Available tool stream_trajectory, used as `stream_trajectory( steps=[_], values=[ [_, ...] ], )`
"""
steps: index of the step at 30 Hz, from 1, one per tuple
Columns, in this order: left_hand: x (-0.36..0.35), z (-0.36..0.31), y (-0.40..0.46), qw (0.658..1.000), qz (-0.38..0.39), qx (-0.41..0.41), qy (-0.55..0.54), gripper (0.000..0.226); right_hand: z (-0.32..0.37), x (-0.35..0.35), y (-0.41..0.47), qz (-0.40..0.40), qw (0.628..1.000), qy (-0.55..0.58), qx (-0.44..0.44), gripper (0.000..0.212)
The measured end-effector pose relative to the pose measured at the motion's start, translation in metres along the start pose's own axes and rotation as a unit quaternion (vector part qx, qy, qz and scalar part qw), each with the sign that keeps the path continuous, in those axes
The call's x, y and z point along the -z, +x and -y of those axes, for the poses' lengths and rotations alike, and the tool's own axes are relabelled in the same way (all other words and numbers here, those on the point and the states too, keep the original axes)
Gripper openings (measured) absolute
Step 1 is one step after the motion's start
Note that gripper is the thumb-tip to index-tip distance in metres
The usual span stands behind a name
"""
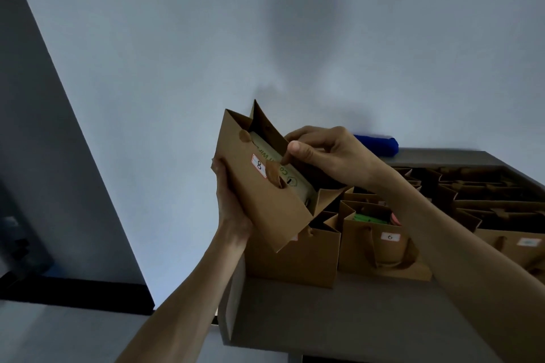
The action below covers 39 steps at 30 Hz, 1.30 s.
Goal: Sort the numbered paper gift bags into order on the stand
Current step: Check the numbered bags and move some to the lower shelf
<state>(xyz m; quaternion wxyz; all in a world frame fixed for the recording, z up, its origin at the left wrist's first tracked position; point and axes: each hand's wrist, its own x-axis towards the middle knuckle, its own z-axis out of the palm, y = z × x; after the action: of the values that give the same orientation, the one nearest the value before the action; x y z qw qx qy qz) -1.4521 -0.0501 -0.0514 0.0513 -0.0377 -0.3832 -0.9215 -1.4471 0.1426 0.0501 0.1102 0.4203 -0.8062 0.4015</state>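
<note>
A brown paper gift bag labelled 8 (265, 200) is held tilted in the air above the left end of the grey stand (339, 312). My left hand (228, 200) grips its left side and base. My right hand (321, 153) pinches the bag's upper rim, fingers reaching into the open top, where a pale box with green print shows. Below it stands another brown bag (298, 259) with its label hidden. To its right is the bag labelled 6 (380, 242).
Several more brown bags (483, 200) fill the stand toward the right, one at the edge with a blurred label (526, 242). A blue rolled object (380, 145) lies at the back of the stand by the white wall. A dark panel rises at the left.
</note>
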Motion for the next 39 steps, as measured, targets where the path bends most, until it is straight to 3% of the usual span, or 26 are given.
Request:
stream_trajectory(
  steps=[4,11,14,17,21,25,31,39],
  values=[
    [0.002,-0.007,-0.011,1.000,-0.006,-0.004,0.001,0.057,0.012,-0.010,-0.006,-0.016,0.999,-0.014,-0.029,0.039],
    [-0.005,0.000,-0.025,0.998,-0.005,0.047,0.048,0.046,0.014,-0.025,-0.038,-0.019,0.977,-0.035,-0.209,0.072],
    [-0.007,0.013,-0.036,0.996,-0.002,0.072,0.046,0.049,0.014,-0.025,-0.058,-0.015,0.967,-0.023,-0.253,0.064],
    [-0.013,0.029,-0.052,0.995,-0.003,0.088,0.049,0.046,0.018,-0.020,-0.076,-0.003,0.964,-0.031,-0.264,0.053],
    [-0.024,0.042,-0.070,0.993,-0.014,0.110,0.041,0.059,0.019,-0.014,-0.098,-0.019,0.959,-0.038,-0.282,0.037],
    [-0.036,0.057,-0.092,0.994,-0.013,0.107,0.036,0.069,0.027,-0.007,-0.124,-0.047,0.966,-0.058,-0.248,0.024],
    [-0.053,0.079,-0.146,0.994,-0.031,0.104,0.014,0.063,0.033,0.003,-0.176,-0.051,0.974,-0.080,-0.206,0.029],
    [-0.026,0.132,-0.230,0.994,-0.067,0.086,-0.014,0.064,0.021,-0.022,-0.243,0.041,0.974,-0.016,-0.221,0.027]
  ],
)
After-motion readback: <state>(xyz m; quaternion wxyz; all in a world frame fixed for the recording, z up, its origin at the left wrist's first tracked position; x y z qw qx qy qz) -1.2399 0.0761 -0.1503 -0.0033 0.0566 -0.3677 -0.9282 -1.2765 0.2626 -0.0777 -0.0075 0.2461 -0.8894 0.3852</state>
